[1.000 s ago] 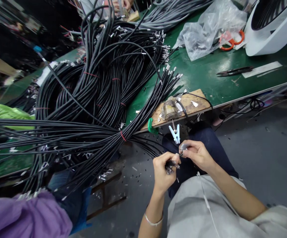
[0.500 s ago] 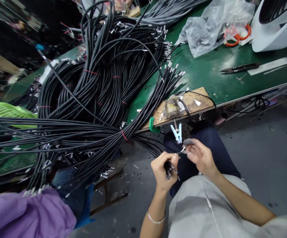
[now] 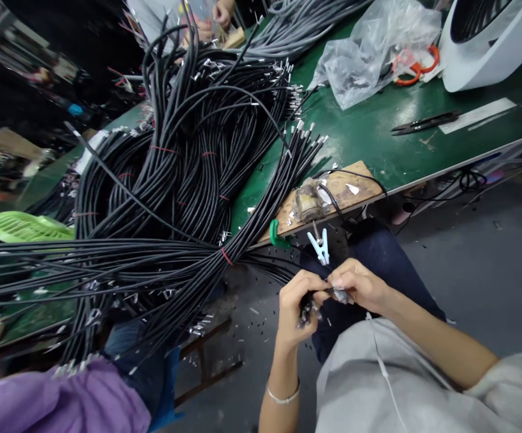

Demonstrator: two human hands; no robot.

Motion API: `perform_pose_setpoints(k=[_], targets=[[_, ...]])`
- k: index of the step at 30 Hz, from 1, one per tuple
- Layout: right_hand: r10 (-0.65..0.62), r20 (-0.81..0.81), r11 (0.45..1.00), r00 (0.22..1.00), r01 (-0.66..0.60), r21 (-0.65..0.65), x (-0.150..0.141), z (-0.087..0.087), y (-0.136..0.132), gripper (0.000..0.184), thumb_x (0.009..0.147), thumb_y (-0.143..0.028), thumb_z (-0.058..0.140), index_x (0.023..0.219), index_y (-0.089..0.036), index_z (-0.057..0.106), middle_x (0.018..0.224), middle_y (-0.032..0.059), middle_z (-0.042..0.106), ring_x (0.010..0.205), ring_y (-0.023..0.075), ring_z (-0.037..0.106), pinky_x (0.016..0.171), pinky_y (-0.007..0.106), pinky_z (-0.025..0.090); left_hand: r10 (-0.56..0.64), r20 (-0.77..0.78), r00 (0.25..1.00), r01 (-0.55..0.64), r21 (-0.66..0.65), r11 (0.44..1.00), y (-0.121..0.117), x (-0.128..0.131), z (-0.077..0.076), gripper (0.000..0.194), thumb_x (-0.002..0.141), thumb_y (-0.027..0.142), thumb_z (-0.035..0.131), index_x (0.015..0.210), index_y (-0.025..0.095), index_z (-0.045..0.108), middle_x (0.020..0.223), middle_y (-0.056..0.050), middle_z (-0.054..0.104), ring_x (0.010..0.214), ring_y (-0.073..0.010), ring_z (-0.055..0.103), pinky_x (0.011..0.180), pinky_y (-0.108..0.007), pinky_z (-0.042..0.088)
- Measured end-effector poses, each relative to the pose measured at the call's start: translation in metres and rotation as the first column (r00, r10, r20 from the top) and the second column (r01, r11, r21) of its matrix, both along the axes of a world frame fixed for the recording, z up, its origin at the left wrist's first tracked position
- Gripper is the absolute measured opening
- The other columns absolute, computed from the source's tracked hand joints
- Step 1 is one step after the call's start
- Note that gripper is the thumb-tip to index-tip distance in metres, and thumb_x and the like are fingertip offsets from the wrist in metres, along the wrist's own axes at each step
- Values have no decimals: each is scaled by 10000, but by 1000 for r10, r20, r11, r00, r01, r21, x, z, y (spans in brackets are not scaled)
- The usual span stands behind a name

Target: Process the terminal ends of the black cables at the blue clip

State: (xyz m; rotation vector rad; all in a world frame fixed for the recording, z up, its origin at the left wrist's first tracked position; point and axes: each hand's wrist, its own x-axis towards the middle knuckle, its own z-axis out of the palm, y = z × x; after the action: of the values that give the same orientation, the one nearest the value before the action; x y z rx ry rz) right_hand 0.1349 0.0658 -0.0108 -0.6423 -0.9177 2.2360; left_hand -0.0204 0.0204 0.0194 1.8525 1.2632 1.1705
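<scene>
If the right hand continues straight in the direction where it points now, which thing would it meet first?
Most likely the left hand, which holds a bunch of cable ends. The right hand points toward it, very close; whether they already touch is unclear.

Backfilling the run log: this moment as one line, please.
left hand: closed around cable ends; right hand: fingertips close to left's, grip unclear; blue clip: beyond hands; cable bundle: red tie around it
</scene>
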Motion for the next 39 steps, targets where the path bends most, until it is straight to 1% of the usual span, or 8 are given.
perform_pose_setpoints(k=[3,6,8,11,15,31,35,39], targets=[[-88,135,992,987,75,98,4,-2,19,260,645,-250,659,427,-134,579,383,-24,499,331,57,377,339,189,233,78,-32,996,-78,-6,997,-2,8,-7,56,847,173,586,796,173,611,729,-30,600,701,-156,565,643,-269,445],[-225,171,972,959,210,103,3,-3,37,287,676,-311,704,476,-131,604,420,-23,522,386,57,408,384,189,267,139,-6,990,-139,14,990,-4,12,-12,83,825,127,594,757,174,584,718,-14,578,683,-143,553,630,-254,438],[-243,114,969,963,236,66,-3,-2,45,358,740,-432,688,560,-127,637,503,-4,569,465,66,449,440,189,323,175,35,984,-177,56,983,-5,12,-14,86,819,135,614,752,177,581,710,-4,574,666,-134,547,616,-242,436],[-134,-96,990,986,130,-45,-15,4,49,454,745,-574,666,722,-122,691,677,47,654,589,96,525,538,209,420,248,99,964,-258,111,960,-3,11,-15,76,822,170,637,771,182,582,718,1,573,668,-130,547,619,-235,439],[-157,-244,981,957,122,-151,-26,8,48,391,732,-504,729,786,-117,706,770,76,689,620,102,557,579,214,471,326,112,939,-337,98,936,4,12,-15,86,834,188,629,770,184,571,727,-2,552,672,-131,545,620,-232,440],[-119,-364,976,924,41,-216,-31,-1,43,346,789,-465,689,775,-119,689,772,62,674,602,93,532,577,205,439,234,36,972,-234,6,972,13,18,-6,53,852,166,585,808,181,610,720,-11,606,668,-139,571,653,-247,444],[-110,-294,964,949,30,-264,-23,-18,41,413,815,-545,620,860,-141,693,778,60,673,697,132,587,648,243,462,215,22,976,-215,-27,976,10,16,-6,65,863,174,574,818,174,622,736,-25,623,670,-140,584,649,-252,456],[-177,-150,962,973,139,-235,0,-44,35,402,851,-532,576,880,-146,685,762,62,648,662,131,550,579,243,424,205,14,979,-205,12,979,6,13,-8,75,860,192,589,814,169,643,720,-39,635,670,-151,590,626,-260,466]])
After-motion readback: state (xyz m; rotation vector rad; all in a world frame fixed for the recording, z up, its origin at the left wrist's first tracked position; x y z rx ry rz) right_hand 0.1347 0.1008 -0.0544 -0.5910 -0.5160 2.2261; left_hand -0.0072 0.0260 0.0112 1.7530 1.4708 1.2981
